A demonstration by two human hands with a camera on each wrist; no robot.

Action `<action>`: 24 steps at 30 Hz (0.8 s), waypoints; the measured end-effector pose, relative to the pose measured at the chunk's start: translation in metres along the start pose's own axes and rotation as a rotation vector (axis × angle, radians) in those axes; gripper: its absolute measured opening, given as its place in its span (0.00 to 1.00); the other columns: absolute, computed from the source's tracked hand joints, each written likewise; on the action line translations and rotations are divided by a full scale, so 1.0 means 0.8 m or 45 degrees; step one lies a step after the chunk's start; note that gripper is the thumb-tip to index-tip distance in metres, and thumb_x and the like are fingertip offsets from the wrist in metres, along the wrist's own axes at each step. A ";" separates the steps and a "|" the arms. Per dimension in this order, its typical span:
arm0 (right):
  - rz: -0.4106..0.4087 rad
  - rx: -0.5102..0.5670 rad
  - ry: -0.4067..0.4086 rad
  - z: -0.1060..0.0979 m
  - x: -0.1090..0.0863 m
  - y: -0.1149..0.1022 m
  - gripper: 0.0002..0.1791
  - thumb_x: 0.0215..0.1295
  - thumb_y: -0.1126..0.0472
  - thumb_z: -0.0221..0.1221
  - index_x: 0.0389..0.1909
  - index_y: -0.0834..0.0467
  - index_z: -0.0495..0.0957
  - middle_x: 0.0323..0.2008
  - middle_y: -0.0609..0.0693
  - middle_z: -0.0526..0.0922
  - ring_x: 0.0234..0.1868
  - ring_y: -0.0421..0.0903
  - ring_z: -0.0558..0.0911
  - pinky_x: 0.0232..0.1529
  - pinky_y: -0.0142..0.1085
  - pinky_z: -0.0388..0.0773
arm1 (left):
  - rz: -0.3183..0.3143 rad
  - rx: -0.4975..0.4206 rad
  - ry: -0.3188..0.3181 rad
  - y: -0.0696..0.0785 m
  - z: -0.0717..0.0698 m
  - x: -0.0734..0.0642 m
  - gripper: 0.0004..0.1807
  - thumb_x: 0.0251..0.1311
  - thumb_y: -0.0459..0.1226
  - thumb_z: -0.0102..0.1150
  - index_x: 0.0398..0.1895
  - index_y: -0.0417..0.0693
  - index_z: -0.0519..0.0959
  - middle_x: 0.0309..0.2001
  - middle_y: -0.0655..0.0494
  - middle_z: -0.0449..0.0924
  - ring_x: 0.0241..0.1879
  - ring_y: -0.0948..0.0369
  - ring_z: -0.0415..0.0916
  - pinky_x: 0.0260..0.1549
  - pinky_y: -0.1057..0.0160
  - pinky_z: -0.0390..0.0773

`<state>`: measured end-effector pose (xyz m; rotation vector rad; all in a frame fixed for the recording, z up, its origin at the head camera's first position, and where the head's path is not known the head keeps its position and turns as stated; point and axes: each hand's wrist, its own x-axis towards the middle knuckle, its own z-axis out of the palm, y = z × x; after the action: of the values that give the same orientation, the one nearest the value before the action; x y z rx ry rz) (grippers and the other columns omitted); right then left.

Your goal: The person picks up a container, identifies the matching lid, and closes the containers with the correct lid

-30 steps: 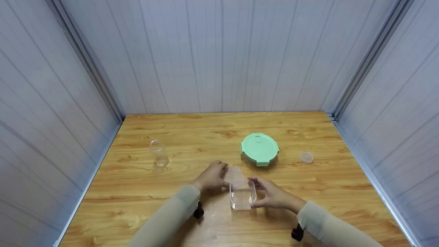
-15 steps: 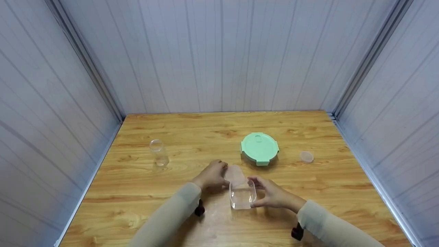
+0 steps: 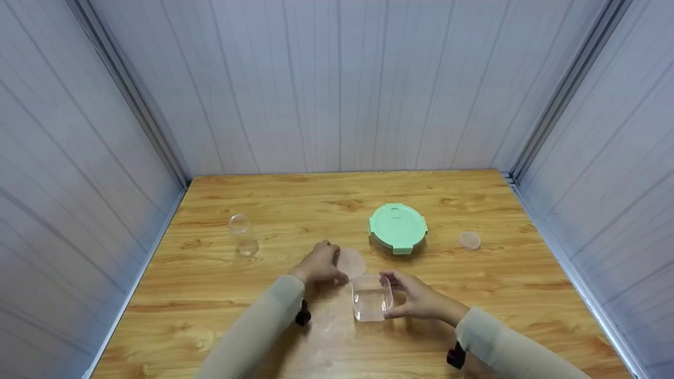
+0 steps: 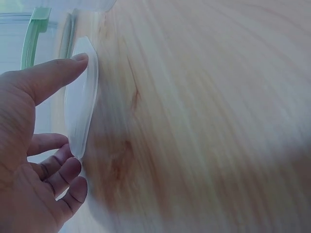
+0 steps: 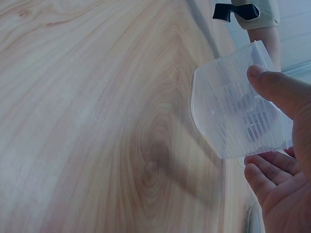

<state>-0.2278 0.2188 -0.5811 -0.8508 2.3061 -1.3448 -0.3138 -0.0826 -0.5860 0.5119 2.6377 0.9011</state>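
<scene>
My left hand [image 3: 318,264] grips a translucent square lid [image 3: 352,262] by its edges. In the left wrist view the thumb lies over the lid [image 4: 80,104] at one end and the fingertips meet its other end, low over the wood. A clear plastic square container [image 3: 371,301] stands just in front of the lid, its mouth uncovered. Around its right side, my right hand [image 3: 419,298] holds it between thumb and fingers; the right wrist view shows the thumb on the wall of the container [image 5: 233,109].
Behind the hands sits a round food container with a mint-green clip lid [image 3: 398,227]. A small round translucent lid [image 3: 470,240] lies to its right. On the left stands a clear cylindrical jar [image 3: 244,236]. Pale panel walls [image 3: 337,89] enclose the wooden table [image 3: 295,200].
The square lid has shifted left and slightly back with my left hand, away from over the container's rim. My right hand and the container stay in place.
</scene>
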 end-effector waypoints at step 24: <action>0.040 0.008 0.012 0.001 0.001 -0.001 0.51 0.59 0.60 0.80 0.77 0.71 0.62 0.69 0.67 0.75 0.73 0.67 0.76 0.77 0.58 0.69 | 0.026 -0.200 0.092 0.001 0.000 -0.001 0.42 0.52 0.38 0.85 0.69 0.39 0.73 0.64 0.41 0.75 0.66 0.44 0.73 0.67 0.41 0.79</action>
<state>-0.2275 0.2172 -0.5806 -0.8046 2.3116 -1.3453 -0.3130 -0.0821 -0.5850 0.4757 2.6008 1.1420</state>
